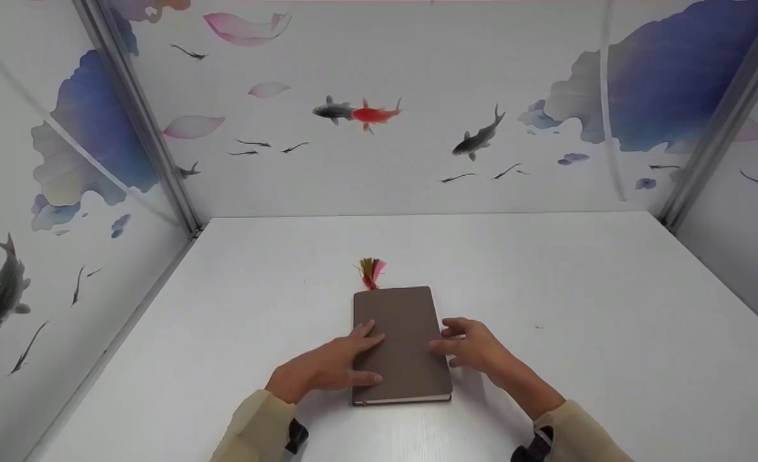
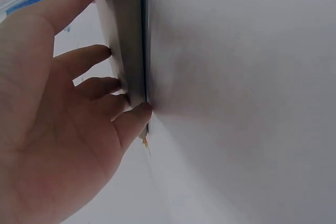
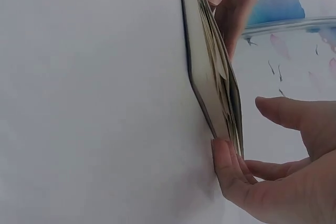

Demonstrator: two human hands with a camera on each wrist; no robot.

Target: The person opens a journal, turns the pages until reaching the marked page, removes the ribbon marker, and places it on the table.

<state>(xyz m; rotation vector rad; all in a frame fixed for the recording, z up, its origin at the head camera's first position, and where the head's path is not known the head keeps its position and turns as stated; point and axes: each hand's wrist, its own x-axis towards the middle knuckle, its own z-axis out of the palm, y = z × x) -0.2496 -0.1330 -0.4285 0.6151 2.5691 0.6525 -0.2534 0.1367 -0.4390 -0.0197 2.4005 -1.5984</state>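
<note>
On the white table (image 1: 161, 359), the spread left hand (image 1: 328, 367) and half-open right hand (image 1: 478, 346) touch the notebook (image 1: 408, 321) without gripping, and a careless tug could crease its pages (image 3: 202, 51).

No text, label, brand, number or sign can be read in any of the three views.
</note>
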